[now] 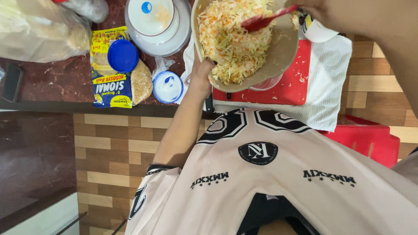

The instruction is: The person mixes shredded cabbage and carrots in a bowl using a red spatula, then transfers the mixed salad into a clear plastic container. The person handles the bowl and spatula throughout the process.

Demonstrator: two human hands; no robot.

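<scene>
My left hand [201,76] grips the near rim of a beige bowl [283,48] and tilts it toward me. The bowl is full of shredded cabbage and carrot [230,39]. My right hand [315,8], at the top edge of the view, holds a red spatula [265,21] whose blade rests in the shredded mix. The bowl hangs over a red cutting board [296,85] that lies on a white cloth [328,82].
On the dark red counter [52,82] lie a yellow and blue food packet [109,85], a blue lid [123,55], a small bag of grains [141,80], a white and blue container [167,86], stacked white plates [159,30], a clear plastic bag [39,30] and a phone [12,82]. A red tub [370,137] sits lower right.
</scene>
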